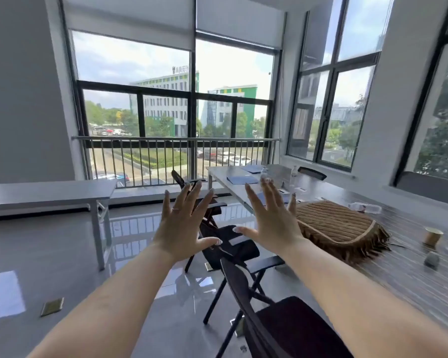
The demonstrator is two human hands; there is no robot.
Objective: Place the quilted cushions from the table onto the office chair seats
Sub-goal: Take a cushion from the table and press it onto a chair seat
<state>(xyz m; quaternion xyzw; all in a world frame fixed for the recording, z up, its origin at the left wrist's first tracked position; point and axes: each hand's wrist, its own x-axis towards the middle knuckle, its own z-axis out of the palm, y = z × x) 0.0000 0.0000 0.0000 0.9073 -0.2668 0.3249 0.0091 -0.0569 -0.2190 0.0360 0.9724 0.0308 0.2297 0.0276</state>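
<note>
- On the worktop (411, 275) at the right, a stack of brown quilted cushions (339, 228) lies near the worktop's left edge; fringe hangs along the stack's near side; a paper cup (433, 236) and a small grey object (432, 260) sit just right of it, apart from it.
- Left hand (184, 226): raised, fingers spread wide, palm forward; holds nothing; touches nothing.
- Right hand (272, 223): raised, fingers spread wide; holds nothing; its outer edge appears just beside the cushion stack, contact cannot be confirmed.
- Near chair (295, 329): black seat bare, at the worktop's near left edge; backrest edge faces the camera.
- Middle chair (233, 244): black seat bare, partly behind the hands; a further chair (181, 179) stands beyond.
- Open floor (62, 254): wide and glossy left of the chairs; a second worktop (47, 193) stands by the left wall, well apart.
- Far end of the main worktop carries blue folders (242, 179) and bottles (294, 174).
</note>
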